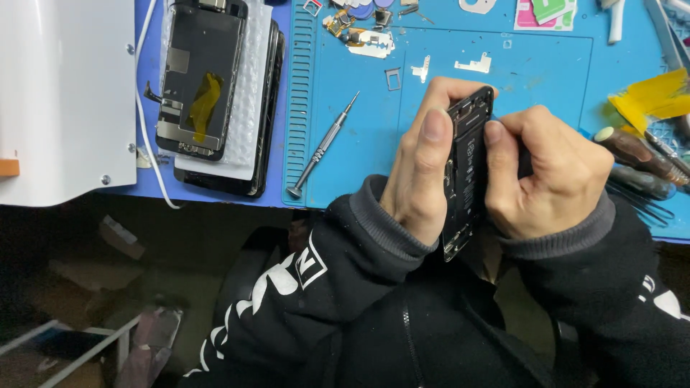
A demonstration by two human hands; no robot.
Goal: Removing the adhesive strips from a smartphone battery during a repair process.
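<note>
hands hide the phone frame's (468,172) sides; small parts (359,29) too tiny.

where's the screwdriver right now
In the head view, the silver screwdriver lies loose on the blue mat, left of the left hand, which holds the opened phone, and right of the stacked screen assemblies.

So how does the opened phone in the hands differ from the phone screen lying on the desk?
The opened phone is gripped on edge between the left hand and right hand; the phone screen lies flat on white padding, untouched. The opened phone shows dark inner parts; the phone screen shows a yellow strip. Both are dark, slim and stripped open.
</note>
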